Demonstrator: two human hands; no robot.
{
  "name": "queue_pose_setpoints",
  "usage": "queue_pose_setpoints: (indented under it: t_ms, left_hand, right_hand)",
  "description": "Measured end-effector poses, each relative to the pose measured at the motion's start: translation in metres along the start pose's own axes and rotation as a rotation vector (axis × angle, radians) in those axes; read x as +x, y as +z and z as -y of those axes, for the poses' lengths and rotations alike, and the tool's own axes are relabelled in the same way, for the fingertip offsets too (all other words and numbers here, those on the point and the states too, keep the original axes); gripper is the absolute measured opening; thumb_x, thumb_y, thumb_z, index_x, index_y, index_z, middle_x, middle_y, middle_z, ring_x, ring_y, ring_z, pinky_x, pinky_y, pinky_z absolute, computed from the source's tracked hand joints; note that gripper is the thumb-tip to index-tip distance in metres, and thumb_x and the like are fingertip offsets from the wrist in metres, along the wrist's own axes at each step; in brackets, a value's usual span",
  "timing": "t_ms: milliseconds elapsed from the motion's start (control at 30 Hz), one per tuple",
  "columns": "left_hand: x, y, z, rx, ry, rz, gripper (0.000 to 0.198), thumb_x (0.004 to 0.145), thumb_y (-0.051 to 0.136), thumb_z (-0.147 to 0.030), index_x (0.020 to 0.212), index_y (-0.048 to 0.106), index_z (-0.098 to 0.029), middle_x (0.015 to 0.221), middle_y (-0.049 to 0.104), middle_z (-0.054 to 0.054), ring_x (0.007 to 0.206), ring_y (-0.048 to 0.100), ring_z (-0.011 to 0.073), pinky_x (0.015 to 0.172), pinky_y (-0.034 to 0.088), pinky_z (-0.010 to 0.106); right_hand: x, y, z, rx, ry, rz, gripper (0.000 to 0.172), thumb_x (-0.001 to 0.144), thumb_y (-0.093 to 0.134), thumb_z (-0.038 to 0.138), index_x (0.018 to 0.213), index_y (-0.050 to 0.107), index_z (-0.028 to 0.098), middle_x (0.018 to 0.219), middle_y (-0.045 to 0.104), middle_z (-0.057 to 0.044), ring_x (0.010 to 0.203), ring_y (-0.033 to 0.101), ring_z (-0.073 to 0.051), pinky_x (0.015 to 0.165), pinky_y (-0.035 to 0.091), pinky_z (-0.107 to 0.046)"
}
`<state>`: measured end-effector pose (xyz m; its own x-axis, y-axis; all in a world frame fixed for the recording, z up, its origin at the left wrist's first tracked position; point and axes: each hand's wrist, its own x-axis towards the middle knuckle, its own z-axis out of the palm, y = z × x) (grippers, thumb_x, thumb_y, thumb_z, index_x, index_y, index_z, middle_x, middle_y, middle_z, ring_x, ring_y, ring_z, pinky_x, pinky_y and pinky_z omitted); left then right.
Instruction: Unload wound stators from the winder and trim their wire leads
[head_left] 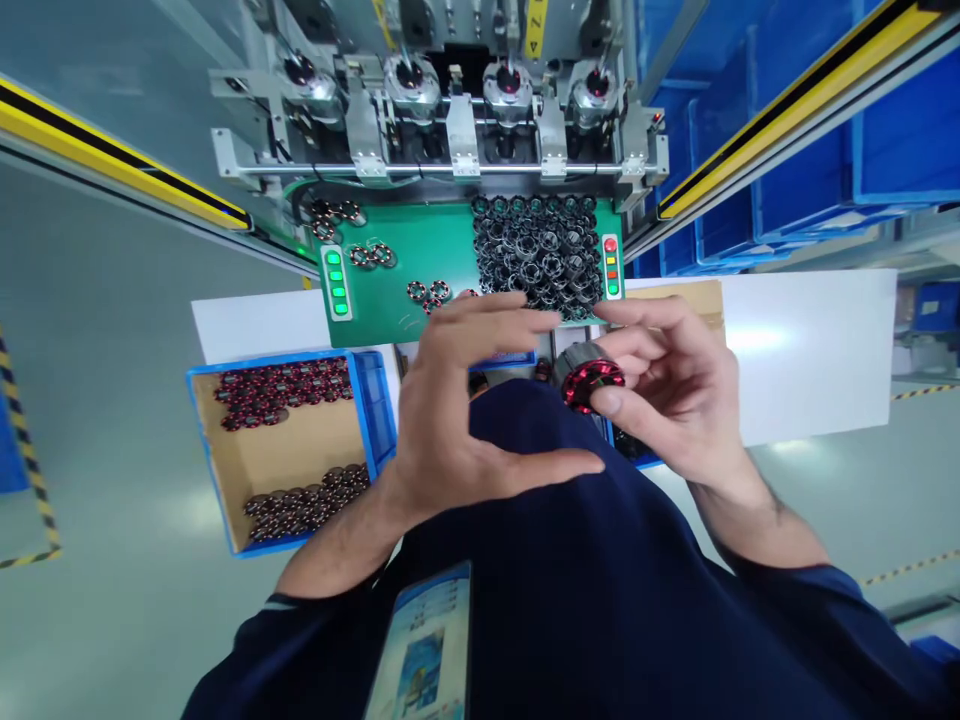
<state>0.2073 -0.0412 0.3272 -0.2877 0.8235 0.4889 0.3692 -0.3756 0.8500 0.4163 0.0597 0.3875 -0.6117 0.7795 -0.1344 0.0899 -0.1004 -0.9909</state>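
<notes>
My right hand (686,400) pinches a motor stator (574,365) between thumb and fingers. It is a short dark metal cylinder with red windings at the end facing me, held tilted above my lap. My left hand (454,410) is open just left of it, thumb and fingers spread wide apart and not touching the stator. Beyond my hands, several small wound cores (373,256) with copper or red windings lie on the left of the green work surface (416,225). Many black ring-shaped parts (534,250) are crowded on its right side.
A machine with several metal stations (412,90) spans the back. Button panels (337,283) flank the green surface. At left, a blue bin (210,465) holds rows of wound parts. White boards (817,360) extend sideways. Blue crates (802,190) stand at right; a screen (424,650) is near my body.
</notes>
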Motion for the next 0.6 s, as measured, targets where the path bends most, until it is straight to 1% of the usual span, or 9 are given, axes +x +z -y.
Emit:
queue_pose_setpoints:
  t_ms: [67,133,200,267,333,400,433,500,600]
  left_hand:
    - [0.009,-0.001,-0.017,0.142,0.098,0.028,0.067,0.099,0.104,-0.050,0.153,0.071,-0.029,0.140,0.087,0.007,0.138,0.083,0.0308,0.133,0.064,0.056]
    - [0.013,0.001,-0.027,0.197,0.112,0.063,0.055,0.106,0.098,-0.033,0.154,0.072,-0.029,0.138,0.089,0.003,0.124,0.088,0.0241,0.118,0.075,0.043]
    - [0.012,0.003,-0.029,0.185,0.089,0.082,0.054,0.107,0.095,-0.024,0.155,0.071,-0.032,0.139,0.089,0.001,0.119,0.090,0.0232,0.106,0.079,0.040]
    - [0.009,0.005,-0.025,0.152,0.077,0.091,0.060,0.108,0.095,-0.023,0.161,0.068,-0.035,0.144,0.088,0.002,0.122,0.090,0.0256,0.108,0.080,0.042]
    - [0.006,0.006,-0.021,0.159,0.094,0.086,0.067,0.108,0.095,-0.023,0.167,0.065,-0.035,0.146,0.088,0.003,0.124,0.090,0.0265,0.111,0.079,0.041]
    - [0.005,0.006,-0.019,0.220,0.152,0.077,0.067,0.107,0.097,-0.028,0.166,0.066,-0.034,0.141,0.090,0.001,0.118,0.091,0.0241,0.106,0.079,0.037]
    - [0.007,0.005,-0.019,0.257,0.185,0.077,0.062,0.107,0.098,-0.030,0.162,0.070,-0.033,0.137,0.091,0.000,0.113,0.092,0.0220,0.102,0.079,0.034]
    - [0.011,0.003,-0.022,0.304,0.247,0.058,0.045,0.105,0.101,-0.033,0.144,0.079,-0.032,0.126,0.092,-0.004,0.101,0.091,0.0185,0.092,0.079,0.030]
    - [0.020,0.001,-0.028,0.304,0.263,-0.050,0.033,0.098,0.106,-0.032,0.122,0.084,-0.029,0.110,0.092,-0.004,0.085,0.087,0.0169,0.073,0.075,0.030]
  right_hand:
    - [0.000,0.003,-0.004,0.012,-0.008,0.040,0.063,0.097,0.105,0.050,0.150,0.074,0.033,0.112,0.090,-0.002,0.093,0.088,-0.020,0.086,0.076,-0.034]
    - [0.001,0.004,-0.007,0.024,-0.026,0.081,0.063,0.099,0.103,0.049,0.153,0.074,0.034,0.112,0.089,-0.001,0.092,0.087,-0.018,0.087,0.075,-0.032]
    - [0.002,0.002,-0.007,0.006,-0.038,0.105,0.067,0.099,0.104,0.051,0.156,0.074,0.034,0.114,0.087,-0.001,0.095,0.086,-0.018,0.088,0.075,-0.031]
    - [0.003,-0.003,-0.004,-0.070,-0.060,0.100,0.070,0.092,0.108,0.054,0.153,0.079,0.034,0.121,0.086,-0.004,0.106,0.085,-0.021,0.094,0.075,-0.034]
    - [0.005,-0.009,0.002,-0.181,-0.117,0.070,0.057,0.087,0.112,0.052,0.137,0.089,0.034,0.123,0.086,-0.006,0.111,0.083,-0.026,0.098,0.075,-0.042]
    - [0.007,-0.017,0.007,-0.255,-0.183,0.048,0.032,0.090,0.111,0.047,0.114,0.094,0.034,0.112,0.085,-0.006,0.103,0.081,-0.028,0.098,0.074,-0.048]
    - [0.008,-0.021,0.008,-0.264,-0.207,0.028,0.021,0.094,0.108,0.044,0.107,0.094,0.034,0.104,0.084,-0.005,0.097,0.079,-0.027,0.098,0.073,-0.050]
    - [0.008,-0.028,0.008,-0.232,-0.246,-0.061,0.012,0.102,0.100,0.044,0.103,0.092,0.035,0.094,0.081,-0.003,0.091,0.077,-0.027,0.099,0.071,-0.051]
    - [0.005,-0.031,0.002,-0.135,-0.280,-0.227,0.018,0.110,0.088,0.056,0.109,0.087,0.039,0.094,0.077,-0.001,0.093,0.077,-0.026,0.103,0.070,-0.050]
